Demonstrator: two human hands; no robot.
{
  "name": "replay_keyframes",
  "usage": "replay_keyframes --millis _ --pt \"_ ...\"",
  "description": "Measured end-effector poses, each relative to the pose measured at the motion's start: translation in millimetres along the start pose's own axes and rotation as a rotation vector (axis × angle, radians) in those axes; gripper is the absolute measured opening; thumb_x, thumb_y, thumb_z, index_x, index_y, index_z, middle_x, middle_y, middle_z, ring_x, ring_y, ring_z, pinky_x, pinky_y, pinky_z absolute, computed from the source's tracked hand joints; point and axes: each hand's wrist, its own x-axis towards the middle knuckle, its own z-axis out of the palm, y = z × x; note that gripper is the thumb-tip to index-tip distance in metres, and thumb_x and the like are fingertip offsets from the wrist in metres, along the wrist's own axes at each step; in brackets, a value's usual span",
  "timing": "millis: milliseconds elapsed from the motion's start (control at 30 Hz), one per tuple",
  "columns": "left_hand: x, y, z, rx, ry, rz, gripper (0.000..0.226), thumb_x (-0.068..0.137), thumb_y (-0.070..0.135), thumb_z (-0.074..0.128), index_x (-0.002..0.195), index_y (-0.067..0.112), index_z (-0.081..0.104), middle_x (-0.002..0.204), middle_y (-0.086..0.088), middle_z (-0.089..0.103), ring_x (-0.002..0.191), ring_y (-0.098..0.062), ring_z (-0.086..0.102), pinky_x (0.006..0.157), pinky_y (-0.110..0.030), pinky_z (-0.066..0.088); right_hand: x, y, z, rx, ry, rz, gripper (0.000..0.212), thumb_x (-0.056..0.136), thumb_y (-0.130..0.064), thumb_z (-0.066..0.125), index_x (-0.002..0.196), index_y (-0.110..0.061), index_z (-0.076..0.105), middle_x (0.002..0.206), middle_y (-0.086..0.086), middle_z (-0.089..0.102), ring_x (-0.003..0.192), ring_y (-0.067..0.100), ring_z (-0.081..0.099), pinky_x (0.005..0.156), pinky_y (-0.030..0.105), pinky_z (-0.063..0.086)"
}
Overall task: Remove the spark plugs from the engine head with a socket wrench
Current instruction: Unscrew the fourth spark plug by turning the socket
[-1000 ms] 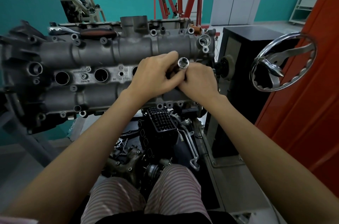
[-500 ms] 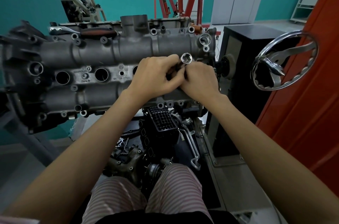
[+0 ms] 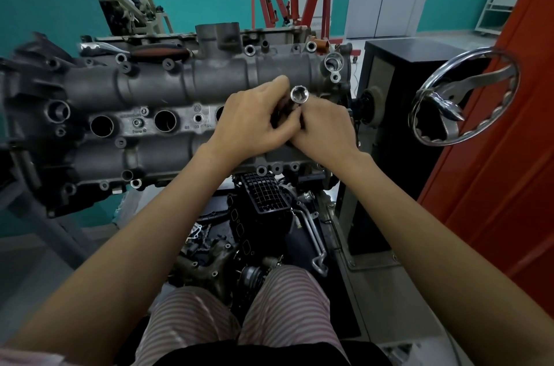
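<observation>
The grey engine head [image 3: 186,87] stretches across the view on its stand, with open spark plug wells [image 3: 165,120] along its middle. My left hand [image 3: 254,123] and my right hand [image 3: 325,126] meet over the right-hand wells. Both have their fingers curled round a dark tool body between them. A shiny socket [image 3: 299,94] sticks up from between the hands, its open end facing the camera. The rest of the wrench and the wells under the hands are hidden.
A chrome handwheel [image 3: 463,99] stands at the right by a black cabinet [image 3: 398,72] and an orange panel [image 3: 509,156]. A brown-handled tool [image 3: 159,51] lies on the head's far edge. Loose engine parts [image 3: 260,209] sit below, by my striped-trousered knees.
The socket has tipped slightly up and to the right, then come back a little, while both hands keep their hold in nearly the same place.
</observation>
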Motion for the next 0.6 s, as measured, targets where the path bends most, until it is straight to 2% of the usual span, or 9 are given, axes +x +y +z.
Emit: replay_keyframes --millis 67,133,233,300,367,467,533,600 --pt "0.1 2.6 -0.7 -0.009 -0.002 -0.01 0.025 0.076 0.034 0.043 0.073 0.01 0.041 0.06 0.004 0.043 0.053 -0.026 0.045 0.048 -0.035 0.036 0.6 0.5 -0.2 0.03 0.011 0.007 0.03 0.079 -0.034 0.044 0.093 -0.008 0.049 0.073 0.005 0.061 0.064 0.026 0.057 0.053 0.031 0.037" --pt "-0.3 2.3 -1.4 -0.027 0.001 -0.022 0.022 0.077 0.033 0.043 0.07 0.014 0.039 0.055 0.007 0.041 0.052 -0.026 0.045 0.048 -0.033 0.035 0.7 -0.3 -0.6 0.036 0.03 0.02 0.038 0.076 -0.04 0.039 0.095 -0.009 0.05 0.074 0.004 0.062 0.065 0.025 0.058 0.052 0.03 0.032" --pt "-0.8 0.1 -1.0 -0.028 0.008 -0.026 0.038 0.081 0.036 0.044 0.065 0.003 0.056 0.05 -0.002 0.049 0.049 -0.029 0.051 0.048 -0.033 0.037 -0.5 -1.1 -1.4 0.041 0.031 0.019 0.033 0.073 -0.042 0.039 0.079 -0.014 0.057 0.074 0.006 0.063 0.066 0.024 0.056 0.051 0.028 0.022" --pt "-0.9 0.2 -0.9 -0.012 0.001 -0.014 0.042 0.081 0.037 0.043 0.067 0.0 0.058 0.051 -0.004 0.049 0.05 -0.028 0.05 0.048 -0.036 0.039 -0.9 -1.0 -2.9 0.059 0.034 0.011 0.024 0.075 -0.035 0.041 0.071 -0.016 0.055 0.071 0.008 0.063 0.065 0.027 0.056 0.051 0.028 0.019" --pt "-0.4 0.9 -1.3 0.017 -0.022 -0.001 0.038 0.078 0.036 0.041 0.072 0.001 0.054 0.057 -0.004 0.05 0.053 -0.028 0.05 0.049 -0.039 0.04 -0.7 -0.4 -2.8 0.035 0.014 -0.004 0.019 0.078 -0.03 0.044 0.075 -0.015 0.055 0.071 0.008 0.061 0.065 0.027 0.056 0.049 0.029 0.021" --pt "0.0 1.6 -1.5 0.004 -0.022 -0.007 0.025 0.078 0.034 0.042 0.074 0.009 0.041 0.062 0.0 0.047 0.054 -0.025 0.046 0.048 -0.036 0.037 -0.5 -0.5 -0.7 0.036 0.0 0.003 0.019 0.083 -0.03 0.048 0.086 -0.011 0.046 0.074 0.002 0.059 0.063 0.022 0.054 0.052 0.03 0.033" --pt "-0.4 1.6 -0.8 0.015 -0.013 -0.015 0.025 0.08 0.034 0.043 0.072 0.011 0.04 0.06 0.0 0.048 0.053 -0.024 0.046 0.048 -0.035 0.035 -0.6 -1.2 -0.7 0.054 0.018 0.029 0.023 0.083 -0.033 0.048 0.085 -0.012 0.041 0.071 -0.001 0.056 0.059 0.02 0.05 0.051 0.03 0.031" --pt "-0.5 0.9 0.0 0.014 0.0 -0.008 0.025 0.081 0.034 0.044 0.068 0.013 0.037 0.055 0.002 0.044 0.05 -0.023 0.044 0.047 -0.034 0.035 -0.4 -0.3 -0.1 0.03 0.016 0.041 0.027 0.082 -0.038 0.047 0.084 -0.011 0.051 0.072 0.0 0.059 0.063 0.021 0.053 0.052 0.029 0.031"
